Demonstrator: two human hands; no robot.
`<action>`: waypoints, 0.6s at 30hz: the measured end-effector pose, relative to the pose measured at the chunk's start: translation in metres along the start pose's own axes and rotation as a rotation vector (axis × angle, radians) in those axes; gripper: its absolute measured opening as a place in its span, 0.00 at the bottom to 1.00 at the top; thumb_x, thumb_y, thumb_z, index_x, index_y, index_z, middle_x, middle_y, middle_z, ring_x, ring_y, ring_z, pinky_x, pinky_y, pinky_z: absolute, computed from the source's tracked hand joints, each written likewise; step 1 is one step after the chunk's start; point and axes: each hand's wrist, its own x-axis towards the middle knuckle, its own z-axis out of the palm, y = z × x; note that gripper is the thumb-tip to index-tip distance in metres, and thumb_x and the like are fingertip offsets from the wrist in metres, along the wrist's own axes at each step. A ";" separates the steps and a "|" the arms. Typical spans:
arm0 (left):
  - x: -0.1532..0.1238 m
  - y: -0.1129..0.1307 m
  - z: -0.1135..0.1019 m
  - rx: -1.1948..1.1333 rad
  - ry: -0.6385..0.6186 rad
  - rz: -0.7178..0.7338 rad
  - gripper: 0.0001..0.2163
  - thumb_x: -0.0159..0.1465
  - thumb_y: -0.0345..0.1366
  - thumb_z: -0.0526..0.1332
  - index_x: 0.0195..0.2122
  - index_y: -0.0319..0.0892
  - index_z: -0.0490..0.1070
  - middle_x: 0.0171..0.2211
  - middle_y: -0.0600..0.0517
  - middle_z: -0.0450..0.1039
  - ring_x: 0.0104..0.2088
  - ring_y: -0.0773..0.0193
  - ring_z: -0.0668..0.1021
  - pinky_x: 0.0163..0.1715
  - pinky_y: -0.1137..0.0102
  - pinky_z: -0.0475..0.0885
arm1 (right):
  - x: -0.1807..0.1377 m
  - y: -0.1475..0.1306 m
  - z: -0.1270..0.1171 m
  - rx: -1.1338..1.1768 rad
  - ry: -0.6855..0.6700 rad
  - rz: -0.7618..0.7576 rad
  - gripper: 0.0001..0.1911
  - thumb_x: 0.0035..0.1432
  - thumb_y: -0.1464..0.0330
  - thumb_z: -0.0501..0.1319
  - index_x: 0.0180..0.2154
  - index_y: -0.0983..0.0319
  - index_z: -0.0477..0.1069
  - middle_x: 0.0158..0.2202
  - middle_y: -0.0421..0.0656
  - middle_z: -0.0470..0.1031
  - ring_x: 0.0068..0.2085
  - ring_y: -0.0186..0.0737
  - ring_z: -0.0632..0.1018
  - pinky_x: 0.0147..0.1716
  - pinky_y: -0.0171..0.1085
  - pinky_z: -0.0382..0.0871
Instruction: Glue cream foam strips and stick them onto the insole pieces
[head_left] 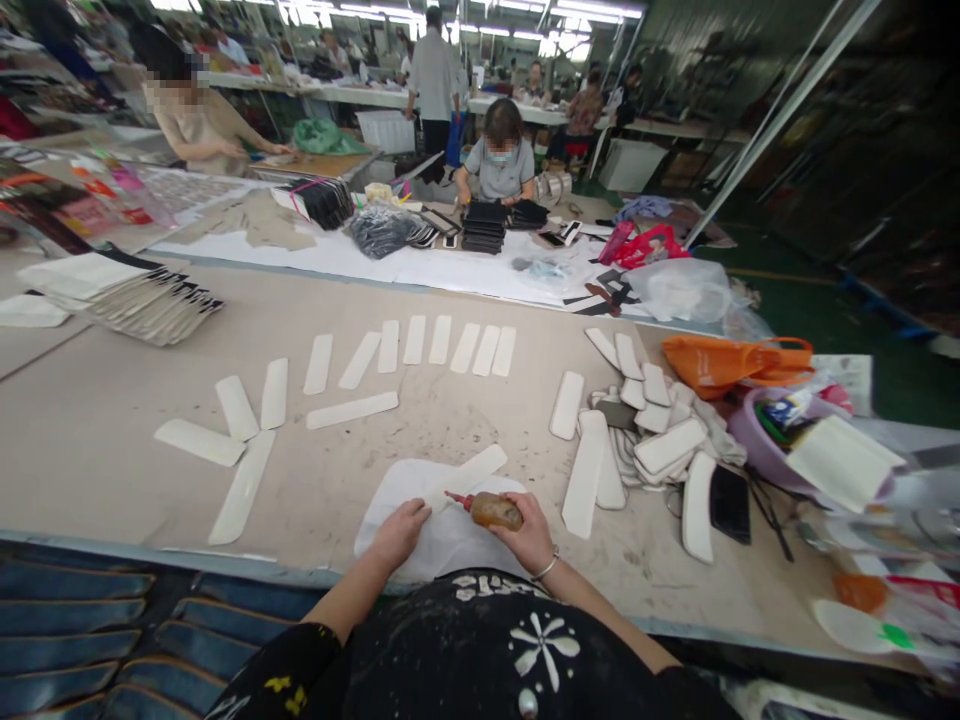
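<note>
- Right hand [527, 532]: wrapped around brown rounded squeeze bottle with red pointed nozzle [498, 511]; bottle lies roughly sideways, nozzle toward left hand.
- Left hand [403, 532]: grasping near end of long flat white strip with rounded far end [480, 468].
- Strip: slanted over thin white sheet [386, 500] in front of person, far end pointing away and right. Nozzle tip right by strip; can't tell if touching.
- Sheet: on wide beige tabletop [330, 470], near edge.
- Beyond and left: loose flat white strips [317, 364], some in rough row, few at left touching or overlapping.
- Right: messy pile of white rounded-end padded pieces [670, 447]; black rectangular piece [730, 504] beside it.
- Behind pile: orange bag [731, 366], pale purple tub [761, 445] full of stuff.
- Far left: fanned stack of white pieces with dark edges [127, 290].
- Across: masked co-worker in grey shirt [501, 178], at black stack [484, 228].
</note>
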 end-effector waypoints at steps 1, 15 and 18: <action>-0.002 -0.004 0.000 -0.011 -0.003 0.012 0.17 0.63 0.28 0.47 0.49 0.41 0.69 0.49 0.46 0.67 0.48 0.61 0.69 0.51 0.67 0.63 | 0.001 0.000 0.002 -0.007 -0.008 -0.014 0.22 0.40 0.68 0.69 0.41 0.60 0.70 0.37 0.45 0.70 0.41 0.47 0.72 0.43 0.47 0.69; -0.015 0.001 -0.003 0.142 -0.015 0.097 0.20 0.60 0.26 0.48 0.53 0.37 0.64 0.46 0.43 0.65 0.48 0.57 0.64 0.52 0.63 0.62 | 0.008 0.000 0.047 -0.022 -0.148 -0.101 0.22 0.44 0.72 0.65 0.44 0.60 0.69 0.37 0.43 0.65 0.39 0.41 0.71 0.41 0.40 0.69; -0.016 0.001 -0.004 0.148 -0.025 0.077 0.20 0.61 0.26 0.48 0.54 0.38 0.64 0.46 0.43 0.65 0.47 0.56 0.64 0.52 0.63 0.62 | 0.010 0.006 0.046 -0.032 -0.122 -0.100 0.20 0.45 0.70 0.65 0.44 0.61 0.69 0.37 0.43 0.65 0.39 0.41 0.71 0.40 0.40 0.69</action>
